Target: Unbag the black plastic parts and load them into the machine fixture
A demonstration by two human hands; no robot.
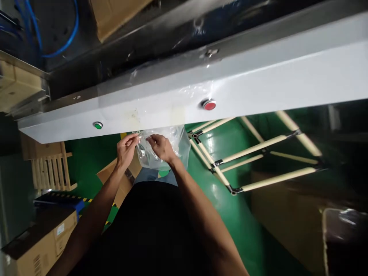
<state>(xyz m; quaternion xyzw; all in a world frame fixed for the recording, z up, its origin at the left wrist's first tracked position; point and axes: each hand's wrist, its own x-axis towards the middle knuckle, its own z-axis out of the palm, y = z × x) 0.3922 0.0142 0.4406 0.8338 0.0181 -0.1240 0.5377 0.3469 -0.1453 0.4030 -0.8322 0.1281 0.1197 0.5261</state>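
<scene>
My left hand (127, 150) is closed in a pinch just below the front edge of the white panel. A tiny pale piece shows at its fingertips, too small to name. Close beside it on the right, my right hand (161, 147) is also pinched, with its fingertips turned toward the left ones and a small gap between. Whatever the right fingers hold is too small to make out. A clear plastic bag (181, 149) hangs from the panel's edge, around and behind my right hand. I cannot tell whether either hand grips its film.
The white panel (258, 73) spans the view, with a green button (98, 125) and a red button (209, 104). A pipe frame (254, 149) stands at the right on the green floor (221, 207). Lower left are a cardboard box (47, 241) and a wooden pallet (51, 172).
</scene>
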